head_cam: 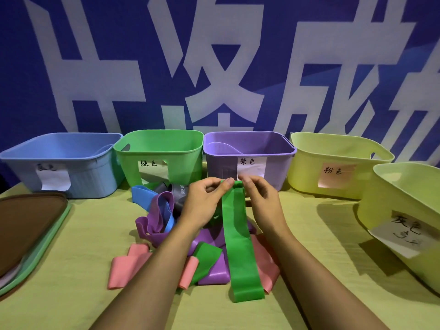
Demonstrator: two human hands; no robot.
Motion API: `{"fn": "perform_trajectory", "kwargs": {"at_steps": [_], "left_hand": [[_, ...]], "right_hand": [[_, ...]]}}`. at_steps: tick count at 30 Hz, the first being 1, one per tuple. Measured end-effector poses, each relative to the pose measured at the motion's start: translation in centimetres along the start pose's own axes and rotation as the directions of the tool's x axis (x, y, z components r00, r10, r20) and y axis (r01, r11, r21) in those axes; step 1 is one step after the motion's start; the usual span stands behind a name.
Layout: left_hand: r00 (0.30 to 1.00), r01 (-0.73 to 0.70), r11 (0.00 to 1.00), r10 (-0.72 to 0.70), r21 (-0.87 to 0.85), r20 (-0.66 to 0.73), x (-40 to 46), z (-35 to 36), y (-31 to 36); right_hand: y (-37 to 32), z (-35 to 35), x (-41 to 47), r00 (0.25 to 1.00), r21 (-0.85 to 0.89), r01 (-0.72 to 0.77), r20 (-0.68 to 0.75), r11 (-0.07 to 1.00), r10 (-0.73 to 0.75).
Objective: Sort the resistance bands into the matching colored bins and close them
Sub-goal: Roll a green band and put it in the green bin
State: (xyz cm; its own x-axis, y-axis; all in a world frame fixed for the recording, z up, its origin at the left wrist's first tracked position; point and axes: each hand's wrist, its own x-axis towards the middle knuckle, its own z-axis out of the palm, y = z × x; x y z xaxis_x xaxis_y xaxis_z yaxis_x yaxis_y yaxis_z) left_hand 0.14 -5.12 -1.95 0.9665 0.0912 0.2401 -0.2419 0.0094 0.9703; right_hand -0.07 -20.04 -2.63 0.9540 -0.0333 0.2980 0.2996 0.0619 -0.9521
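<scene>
Much of the pile of bands is lying hidden under the two forearms, so how many bands are tangled there is hard to tell; blue, purple, pink, green and a dark grey one are showing. The grey band is mostly covered by the left hand. At the table's left edge a stack of lids is being cut off by the frame, and the yellow-green bin at the right edge is running out of view too. Its paper label and the one on the blue bin are too creased to read.

The left hand and the right hand are reaching forward over the middle of the table, wrists low, fingers curled. Each is pinching the top end of the green band between thumb and forefinger, the two grips sitting close together. The band is hanging down from them in a flat strip, its lower end lying over the pile toward the table's near edge.

Along the far edge the green bin, the purple bin and another yellow-green bin are standing open in a row beside the blue one, the held band's top end showing just in front of the purple bin.
</scene>
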Motion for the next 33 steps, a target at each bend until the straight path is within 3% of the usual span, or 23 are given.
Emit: {"fn": "perform_trajectory", "kwargs": {"at_steps": [3,16,22,27,33], "left_hand": [[0.999,-0.013,1.000,0.013,-0.016,0.032,0.0,0.1,0.1],[0.996,-0.071,0.997,0.072,-0.025,0.056,0.1,-0.1,-0.2],[0.999,-0.022,0.999,0.024,-0.043,0.048,0.1,-0.1,-0.1],[0.987,0.128,0.992,-0.125,-0.023,0.102,0.3,-0.4,-0.8],[0.992,0.084,0.995,-0.090,0.061,0.092,0.6,-0.3,-1.1]], "right_hand": [[-0.6,0.1,-0.4,0.997,-0.034,-0.078,0.003,0.996,0.078],[0.1,-0.2,0.2,1.000,0.004,0.000,0.025,1.000,0.000],[1.1,-0.3,0.9,0.999,0.053,0.014,0.030,0.999,-0.015],[1.3,-0.4,0.9,0.994,0.034,0.064,0.091,0.997,-0.066],[0.6,-0.2,0.5,0.986,0.007,0.094,0.136,0.996,-0.094]]}}
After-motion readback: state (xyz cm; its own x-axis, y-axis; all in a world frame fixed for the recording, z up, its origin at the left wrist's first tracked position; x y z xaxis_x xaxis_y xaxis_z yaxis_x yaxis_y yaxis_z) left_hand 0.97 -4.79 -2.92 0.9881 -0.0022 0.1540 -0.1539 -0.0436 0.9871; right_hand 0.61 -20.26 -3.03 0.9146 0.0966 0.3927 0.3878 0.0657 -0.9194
